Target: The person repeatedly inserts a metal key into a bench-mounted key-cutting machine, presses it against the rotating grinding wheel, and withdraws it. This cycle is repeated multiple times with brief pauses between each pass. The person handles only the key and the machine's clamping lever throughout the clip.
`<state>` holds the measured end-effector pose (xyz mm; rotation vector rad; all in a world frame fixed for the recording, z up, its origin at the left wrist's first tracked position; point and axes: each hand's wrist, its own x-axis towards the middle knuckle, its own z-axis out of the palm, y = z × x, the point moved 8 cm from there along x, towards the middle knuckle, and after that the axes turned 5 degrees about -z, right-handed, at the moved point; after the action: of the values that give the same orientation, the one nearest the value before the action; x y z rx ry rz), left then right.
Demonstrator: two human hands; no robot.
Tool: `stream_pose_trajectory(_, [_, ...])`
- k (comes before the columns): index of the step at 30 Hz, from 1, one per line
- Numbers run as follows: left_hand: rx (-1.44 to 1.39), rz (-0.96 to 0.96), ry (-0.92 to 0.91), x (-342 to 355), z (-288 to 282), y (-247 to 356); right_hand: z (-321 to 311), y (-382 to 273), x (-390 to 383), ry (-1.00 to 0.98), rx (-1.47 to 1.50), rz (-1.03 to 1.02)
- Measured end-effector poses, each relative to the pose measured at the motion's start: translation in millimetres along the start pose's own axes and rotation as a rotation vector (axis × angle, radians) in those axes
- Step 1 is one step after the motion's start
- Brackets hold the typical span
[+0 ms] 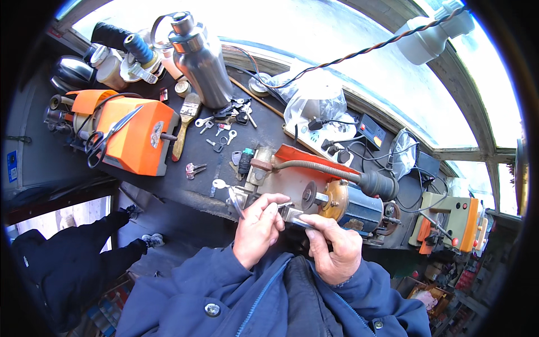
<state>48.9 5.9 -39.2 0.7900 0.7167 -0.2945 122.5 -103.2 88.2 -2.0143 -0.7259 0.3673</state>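
Observation:
My left hand (259, 227) is closed in a pinch in front of the bench machine. What its fingertips hold is too small to make out. My right hand (335, 247) grips a shiny flat metal piece (297, 217) between thumb and fingers, its free end close to the left fingertips. Just beyond the hands is the machine's round grinding wheel (309, 192), with a blue and brass-coloured motor (356, 209) to its right. A key (220, 183) lies at the machine's left end, near a thin shiny strip (236, 202) beside my left hand.
Loose keys (224, 128), a paintbrush (187, 126) and a steel bottle (202, 67) occupy the bench. An orange machine (132, 135) with scissors on it stands left, a beige machine (449, 222) right. Cables run from a power strip (320, 143). A dark-clothed person (62, 264) is at lower left.

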Motion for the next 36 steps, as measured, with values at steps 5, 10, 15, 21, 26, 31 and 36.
stream_pose_trajectory(5, [-0.114,-0.059,-0.106,-0.3,3.7,3.1,0.2,9.9,5.2,-0.093,0.078,0.089])
stream_pose_trajectory(10, [0.262,0.066,-0.065,-2.0,8.3,22.4,1.6,8.0,19.7,-0.215,0.123,0.051])
stream_pose_trajectory(15, [0.556,0.176,-0.025,-1.1,15.3,38.7,2.6,4.8,30.6,-0.329,0.093,0.026])
stream_pose_trajectory(21, [0.505,0.161,-0.059,4.2,15.0,38.9,-0.2,5.9,38.1,-0.351,0.004,0.04])
stream_pose_trajectory(26, [0.511,0.103,-0.083,6.6,11.8,35.5,0.4,5.4,41.4,-0.433,-0.006,0.043])
stream_pose_trajectory(31, [0.555,0.162,-0.086,6.1,14.3,39.6,0.4,4.9,42.3,-0.478,-0.046,0.043])
stream_pose_trajectory(36, [0.531,0.125,-0.083,7.1,14.6,36.8,-4.6,9.4,39.7,-0.465,-0.115,0.093])
